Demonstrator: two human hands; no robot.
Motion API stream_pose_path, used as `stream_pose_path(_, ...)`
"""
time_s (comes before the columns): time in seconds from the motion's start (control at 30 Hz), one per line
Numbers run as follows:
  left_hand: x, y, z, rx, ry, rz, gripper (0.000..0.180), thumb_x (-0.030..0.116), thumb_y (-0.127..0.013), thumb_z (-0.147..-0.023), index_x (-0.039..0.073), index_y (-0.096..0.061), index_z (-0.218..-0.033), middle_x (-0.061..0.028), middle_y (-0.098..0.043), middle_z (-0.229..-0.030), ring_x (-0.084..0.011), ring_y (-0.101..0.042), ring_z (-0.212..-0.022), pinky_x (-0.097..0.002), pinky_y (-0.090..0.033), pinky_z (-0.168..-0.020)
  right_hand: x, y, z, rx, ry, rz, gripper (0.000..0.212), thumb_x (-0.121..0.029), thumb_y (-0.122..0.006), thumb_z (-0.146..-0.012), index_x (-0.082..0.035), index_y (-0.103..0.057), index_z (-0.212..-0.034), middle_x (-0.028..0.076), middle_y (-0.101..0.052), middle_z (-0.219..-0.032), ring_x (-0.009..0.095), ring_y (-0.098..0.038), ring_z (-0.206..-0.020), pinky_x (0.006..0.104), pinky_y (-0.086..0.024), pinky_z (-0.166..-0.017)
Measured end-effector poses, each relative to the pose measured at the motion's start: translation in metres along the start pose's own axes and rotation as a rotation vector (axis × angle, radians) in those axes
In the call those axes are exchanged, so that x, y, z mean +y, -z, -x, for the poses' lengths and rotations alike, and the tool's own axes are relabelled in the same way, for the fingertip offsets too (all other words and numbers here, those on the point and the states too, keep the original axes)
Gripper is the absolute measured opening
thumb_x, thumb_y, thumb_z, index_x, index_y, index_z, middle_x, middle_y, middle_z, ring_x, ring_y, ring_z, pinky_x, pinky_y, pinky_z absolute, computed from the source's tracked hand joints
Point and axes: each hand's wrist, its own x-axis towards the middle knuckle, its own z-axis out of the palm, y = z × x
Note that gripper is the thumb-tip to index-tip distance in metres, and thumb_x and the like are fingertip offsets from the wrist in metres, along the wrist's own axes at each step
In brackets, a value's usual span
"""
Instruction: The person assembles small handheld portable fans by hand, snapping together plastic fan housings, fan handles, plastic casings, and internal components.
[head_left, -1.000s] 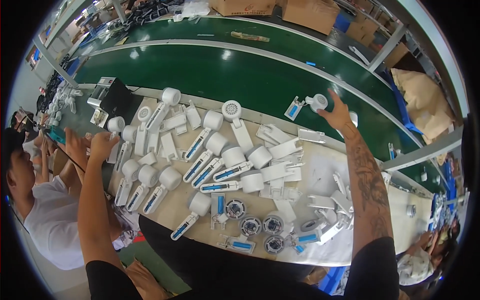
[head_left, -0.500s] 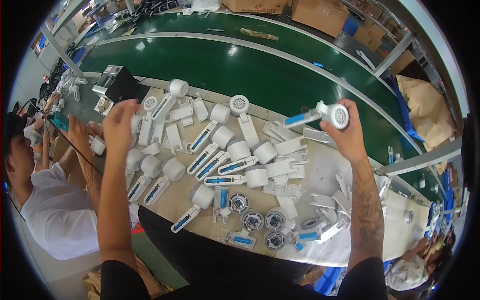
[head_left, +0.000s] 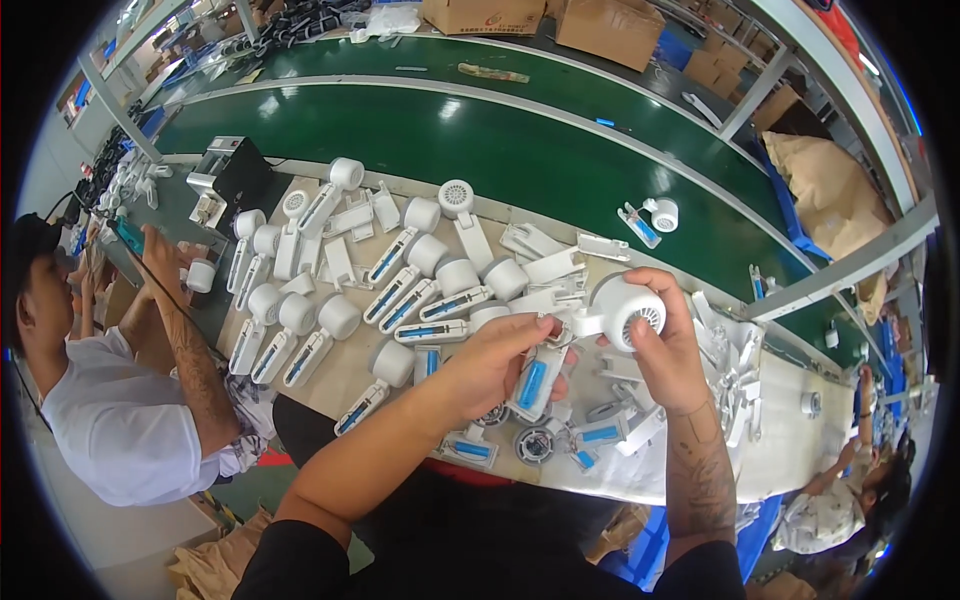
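Observation:
Both my hands hold one white handheld fan (head_left: 592, 318) in front of me, above the near part of the table. My right hand (head_left: 665, 345) is closed around its round head, thumb on the slotted grille. With closed fingers my left hand (head_left: 505, 355) grips its opened handle, where a blue battery cell (head_left: 534, 384) shows. Just left of my hands lie rows of similar fans (head_left: 400, 298), their handles open over blue cells. Partly under my left hand are loose round fan heads with exposed circuit boards (head_left: 535, 443) and another handle with a blue cell (head_left: 470, 448).
Beyond the table runs a green conveyor belt (head_left: 360, 125), with an opened fan (head_left: 660, 213) on it. White handle shells (head_left: 735, 375) are heaped at the right. A black machine (head_left: 232, 180) stands at the far left. A co-worker in a white shirt (head_left: 140, 400) sits at the left.
My right hand has brought the fan nearer and leftward. From the left side my left hand has come over to grip its handle. An opened fan now shows on the belt.

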Motion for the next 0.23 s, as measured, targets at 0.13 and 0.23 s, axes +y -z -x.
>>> stream_pose_path(0.13,0.004,-0.016,0.020,0.029,-0.100,-0.316,0.034,0.026,-0.063,-0.099,0.001,-0.060,-0.121,-0.0109,-0.070,-0.109,-0.0152,-0.069,-0.084,-0.0295,-0.059,-0.078,-0.014,-0.010,0.001,0.007,0.165,0.126,0.065,-0.026,-0.078,-0.087,-0.005,-0.046,-0.140,0.008,-0.060,-0.122,0.017,-0.057,-0.112,0.0309,-0.044,-0.098)
stream_pose_path(0.23,0.006,-0.021,0.030,-0.046,-0.160,-0.498,0.040,0.021,-0.064,-0.099,0.002,-0.056,-0.133,-0.0143,-0.068,-0.119,-0.0196,-0.070,-0.093,-0.0314,-0.058,-0.082,-0.017,-0.015,-0.001,-0.082,0.174,0.138,0.072,-0.028,-0.079,-0.086,-0.005,-0.043,-0.144,0.009,-0.058,-0.127,0.017,-0.056,-0.115,0.0303,-0.043,-0.100)
